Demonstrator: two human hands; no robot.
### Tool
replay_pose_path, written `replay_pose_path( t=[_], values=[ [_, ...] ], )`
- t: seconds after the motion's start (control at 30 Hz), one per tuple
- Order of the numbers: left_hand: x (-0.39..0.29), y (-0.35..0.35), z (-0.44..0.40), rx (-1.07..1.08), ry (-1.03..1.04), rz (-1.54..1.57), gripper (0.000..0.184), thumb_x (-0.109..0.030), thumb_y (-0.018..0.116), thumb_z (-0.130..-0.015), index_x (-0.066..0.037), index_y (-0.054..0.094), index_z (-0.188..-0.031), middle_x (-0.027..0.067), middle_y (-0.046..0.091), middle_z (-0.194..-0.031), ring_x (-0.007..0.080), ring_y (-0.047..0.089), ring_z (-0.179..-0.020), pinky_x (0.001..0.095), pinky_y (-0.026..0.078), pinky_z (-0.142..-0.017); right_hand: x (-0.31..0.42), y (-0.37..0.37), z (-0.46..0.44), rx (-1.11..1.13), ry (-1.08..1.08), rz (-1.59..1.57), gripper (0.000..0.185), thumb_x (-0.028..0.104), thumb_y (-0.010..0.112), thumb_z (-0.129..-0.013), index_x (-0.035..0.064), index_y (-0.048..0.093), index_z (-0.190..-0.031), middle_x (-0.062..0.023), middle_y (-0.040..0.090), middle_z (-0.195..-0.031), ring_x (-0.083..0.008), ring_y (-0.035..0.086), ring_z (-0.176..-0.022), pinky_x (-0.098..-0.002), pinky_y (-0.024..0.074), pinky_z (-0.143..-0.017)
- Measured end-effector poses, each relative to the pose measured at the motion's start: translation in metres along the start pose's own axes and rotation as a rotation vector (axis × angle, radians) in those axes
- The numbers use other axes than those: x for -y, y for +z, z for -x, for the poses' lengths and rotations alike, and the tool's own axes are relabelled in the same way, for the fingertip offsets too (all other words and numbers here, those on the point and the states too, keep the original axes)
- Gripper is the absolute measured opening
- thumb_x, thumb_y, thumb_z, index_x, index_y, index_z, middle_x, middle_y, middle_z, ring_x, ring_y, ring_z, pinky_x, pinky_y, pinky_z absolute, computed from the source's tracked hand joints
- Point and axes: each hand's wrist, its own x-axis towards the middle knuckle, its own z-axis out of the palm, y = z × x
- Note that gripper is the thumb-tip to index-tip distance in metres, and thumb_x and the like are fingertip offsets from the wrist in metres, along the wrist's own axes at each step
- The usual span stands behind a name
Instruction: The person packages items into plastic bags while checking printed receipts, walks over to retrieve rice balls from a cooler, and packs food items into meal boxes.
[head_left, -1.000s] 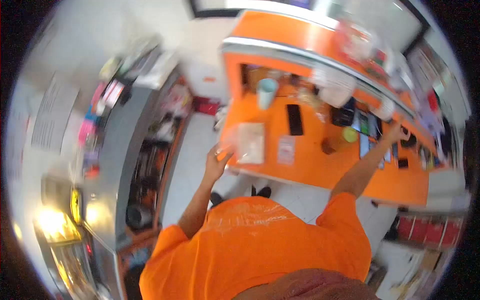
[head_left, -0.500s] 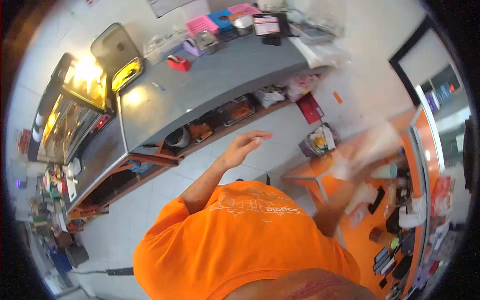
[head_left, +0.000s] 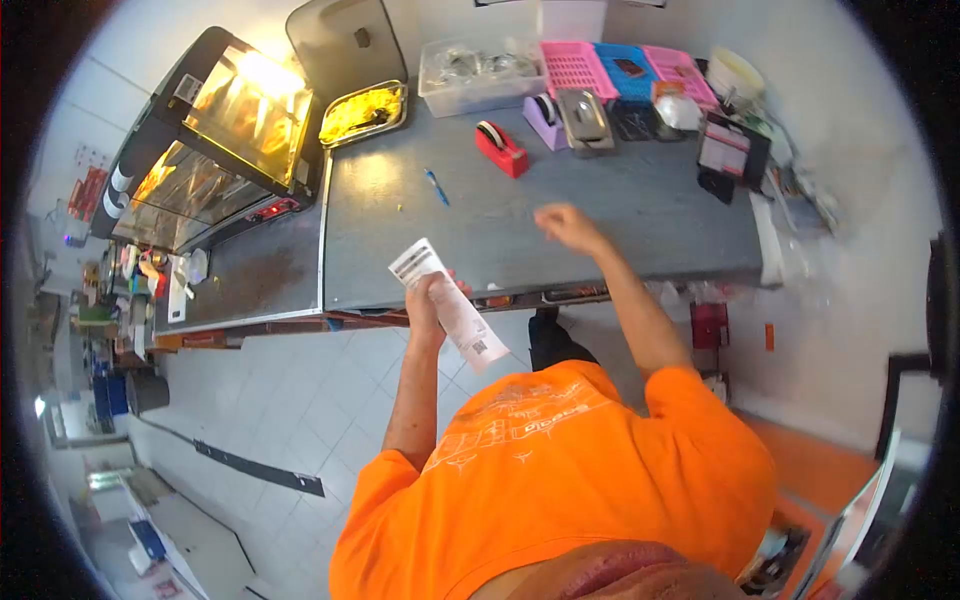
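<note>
My left hand point(head_left: 425, 302) is closed around a long printed paper receipt point(head_left: 462, 322), held tilted in front of the counter's near edge. Dark print marks its top, and a square code shows near the lower end. Over the counter point(head_left: 400, 240) reaches my right hand point(head_left: 572, 228), with its fingers loosely bent and nothing visible in them. Beyond it stand a red tape dispenser point(head_left: 503, 150) and a purple tape dispenser point(head_left: 543, 122). A blue pen point(head_left: 436, 187) lies on the counter to the left.
A lit glass warming cabinet point(head_left: 225, 130) stands left, beside a metal tray of yellow food point(head_left: 362, 115). Along the back are a clear plastic bin point(head_left: 480, 80), a pink basket point(head_left: 578, 68), a blue basket point(head_left: 625, 70) and a metal container point(head_left: 585, 122). A dark-framed device point(head_left: 733, 150) stands right.
My body has turned left from the orange shelf area to face the counter. Blurred white paper was at my right hand; now my left hand holds the receipt, and the right reaches over the counter.
</note>
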Motion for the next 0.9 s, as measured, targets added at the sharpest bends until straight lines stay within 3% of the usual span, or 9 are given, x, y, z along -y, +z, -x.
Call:
replay_pose_path(
  t=[0.1,0.2,0.3,0.43,0.57,0.6,0.7,0.8,0.9],
  values=[
    [0.019,0.024,-0.038,0.008,0.016,-0.086,0.034,-0.019,0.059,-0.083,0.004,0.054,-0.109,0.0148,0.061,-0.094,0.0265,0.066,-0.078,0.0443,0.059,-0.071,-0.081,-0.011,-0.175,-0.401,-0.325,0.229,0.033,0.035,0.065,-0.089,0.0044,0.072,-0.1,-0.0055,0.071,-0.083,-0.0138,0.064,-0.069,-0.0315,0.0501,-0.065],
    [0.028,0.058,-0.078,-0.017,0.003,-0.056,0.031,-0.017,0.058,-0.086,0.003,0.056,-0.11,0.015,0.063,-0.093,0.0262,0.067,-0.076,0.0422,0.059,-0.068,-0.067,-0.036,-0.246,-0.131,0.333,0.195,0.032,0.036,0.069,-0.086,0.0059,0.073,-0.097,-0.0056,0.069,-0.077,-0.015,0.062,-0.068,-0.0329,0.0499,-0.067],
    [0.036,0.072,-0.111,-0.009,-0.106,-0.072,0.029,-0.017,0.058,-0.087,0.003,0.058,-0.11,0.0148,0.065,-0.091,0.0255,0.067,-0.073,0.0405,0.059,-0.066,-0.058,-0.04,-0.25,0.093,0.523,-0.158,0.03,0.035,0.073,-0.083,0.007,0.075,-0.092,-0.0063,0.066,-0.07,-0.0192,0.06,-0.065,-0.0358,0.0492,-0.068],
    [0.048,0.102,-0.16,-0.045,-0.172,-0.065,0.027,-0.019,0.059,-0.088,0.002,0.061,-0.106,0.0118,0.066,-0.085,0.0224,0.067,-0.071,0.0358,0.058,-0.064,-0.117,-0.04,-0.209,0.02,0.035,-0.256,0.021,0.021,0.078,-0.076,0.0017,0.074,-0.083,-0.0047,0.064,-0.078,-0.0158,0.054,-0.066,-0.0336,0.0447,-0.06],
    [0.074,0.113,-0.196,0.014,-0.187,-0.123,0.023,-0.017,0.064,-0.089,-0.001,0.063,-0.104,0.0079,0.067,-0.087,0.0184,0.067,-0.072,0.0325,0.055,-0.063,-0.097,-0.044,-0.198,-0.377,-0.274,0.693,0.015,0.019,0.076,-0.077,0.0052,0.073,-0.081,-0.0074,0.06,-0.079,-0.0204,0.058,-0.082,-0.036,0.0441,-0.081],
    [0.079,0.114,-0.205,0.007,-0.185,-0.164,0.021,-0.015,0.065,-0.089,-0.001,0.063,-0.104,0.0073,0.067,-0.087,0.0174,0.066,-0.072,0.0318,0.055,-0.063,-0.091,-0.043,-0.194,-0.337,-0.071,0.669,0.014,0.016,0.075,-0.08,0.0038,0.075,-0.087,-0.0101,0.065,-0.107,-0.0215,0.058,-0.099,-0.0329,0.0426,-0.087],
    [0.085,0.129,-0.222,0.032,-0.09,-0.278,0.021,-0.015,0.068,-0.088,0.0,0.065,-0.103,0.0048,0.069,-0.087,0.0118,0.063,-0.072,0.0293,0.051,-0.063,-0.067,-0.06,-0.183,0.076,0.441,-0.287,0.016,0.017,0.074,-0.082,0.0014,0.075,-0.088,-0.0094,0.068,-0.111,-0.0181,0.059,-0.102,-0.0328,0.0424,-0.09],
    [0.09,0.132,-0.224,0.108,-0.069,-0.466,0.022,-0.017,0.069,-0.087,0.0,0.067,-0.101,0.0036,0.069,-0.087,0.0106,0.062,-0.072,0.0282,0.05,-0.063,-0.029,-0.049,-0.163,0.212,0.26,-1.125,0.024,0.019,0.073,-0.084,-0.0005,0.074,-0.096,-0.0092,0.073,-0.1,-0.0141,0.066,-0.092,-0.0287,0.0484,-0.083],
    [0.084,0.14,-0.216,0.178,-0.176,-0.623,0.024,-0.02,0.071,-0.087,-0.001,0.068,-0.102,0.0024,0.069,-0.088,0.0102,0.061,-0.072,0.0269,0.05,-0.064,-0.017,-0.032,-0.173,-0.04,0.127,-0.241,0.023,0.018,0.073,-0.084,-0.0014,0.074,-0.096,-0.0072,0.074,-0.087,-0.012,0.067,-0.08,-0.0262,0.0507,-0.074]
  ],
)
